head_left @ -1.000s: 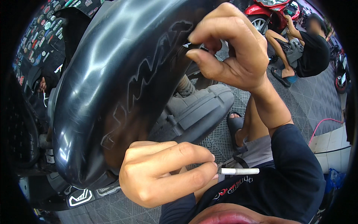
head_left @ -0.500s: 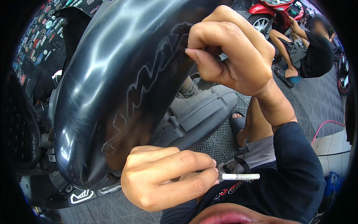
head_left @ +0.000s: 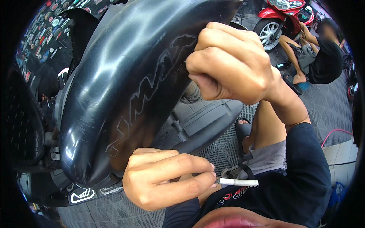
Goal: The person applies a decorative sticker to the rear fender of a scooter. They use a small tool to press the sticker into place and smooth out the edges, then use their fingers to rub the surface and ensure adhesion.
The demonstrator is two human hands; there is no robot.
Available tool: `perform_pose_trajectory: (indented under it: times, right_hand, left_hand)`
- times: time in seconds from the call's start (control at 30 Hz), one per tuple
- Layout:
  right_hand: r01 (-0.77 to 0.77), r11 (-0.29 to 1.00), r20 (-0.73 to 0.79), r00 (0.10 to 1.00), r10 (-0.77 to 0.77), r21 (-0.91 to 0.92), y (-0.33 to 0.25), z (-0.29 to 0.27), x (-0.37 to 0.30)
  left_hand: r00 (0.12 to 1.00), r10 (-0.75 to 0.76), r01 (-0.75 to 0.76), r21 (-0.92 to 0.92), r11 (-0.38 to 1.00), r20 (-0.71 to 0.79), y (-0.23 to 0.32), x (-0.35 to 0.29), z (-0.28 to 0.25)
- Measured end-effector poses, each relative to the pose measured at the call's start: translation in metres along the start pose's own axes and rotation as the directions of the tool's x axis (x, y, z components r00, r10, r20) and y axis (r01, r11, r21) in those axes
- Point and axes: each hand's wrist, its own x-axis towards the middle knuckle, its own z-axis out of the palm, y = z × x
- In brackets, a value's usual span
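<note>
A glossy black motorcycle body panel (head_left: 102, 87) curves up in front of me. Along its right side runs a pale jagged outline (head_left: 146, 85), like the trace of lettering. My right hand (head_left: 232, 62) is closed at the upper end of that outline, thumb against curled fingers; anything pinched there is too small or hidden to make out. Lower down, my left hand (head_left: 167, 178) is closed by the panel's lower edge, its fingers holding a slim white cigarette-like stick (head_left: 237, 182) that points right. Its inner end is hidden by the fingers.
Below the panel lies a grey engine cover (head_left: 201, 121). My sandalled foot (head_left: 243, 131) rests on grey grid tiles (head_left: 330, 102). At the upper right, another person (head_left: 323, 57) sits beside a red motorcycle (head_left: 283, 22). A pink hose (head_left: 334, 132) crosses the floor; stickers cover a dark surface (head_left: 45, 34) at upper left.
My right hand has moved slightly down, its fingers curled tighter and turned toward the panel. The left hand still holds the white stick, almost unmoved. The whole view has shifted a little.
</note>
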Motion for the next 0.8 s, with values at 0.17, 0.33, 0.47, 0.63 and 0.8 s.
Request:
perform_pose_trajectory:
  times: [0.17, 0.33, 0.47, 0.63, 0.8]
  right_hand:
    - [-0.134, 0.989, -0.020, 0.991, 0.136, 0.055, -0.008, -0.009, -0.003]
    - [-0.043, 0.999, -0.060, 0.997, 0.042, -0.019, -0.002, -0.005, -0.007]
    - [0.079, 0.995, -0.095, 0.992, -0.084, -0.061, 0.010, 0.001, -0.011]
    - [0.021, 0.995, -0.075, 0.997, -0.028, -0.095, 0.007, 0.005, -0.004]
    - [0.004, 0.995, -0.036, 0.999, -0.007, -0.097, 0.005, 0.001, 0.001]
  left_hand:
    - [0.999, 0.012, -0.012, 0.010, 1.000, 0.041, 0.000, 0.001, -0.004]
    - [0.998, 0.035, -0.036, 0.012, 0.999, 0.051, -0.001, 0.000, -0.004]
    - [0.998, 0.032, -0.033, 0.014, 0.999, 0.056, -0.002, 0.002, -0.006]
    - [1.000, 0.005, -0.005, 0.016, 1.000, 0.031, -0.002, 0.000, -0.004]
    - [0.998, 0.004, -0.004, 0.004, 1.000, 0.067, -0.002, 0.001, -0.006]
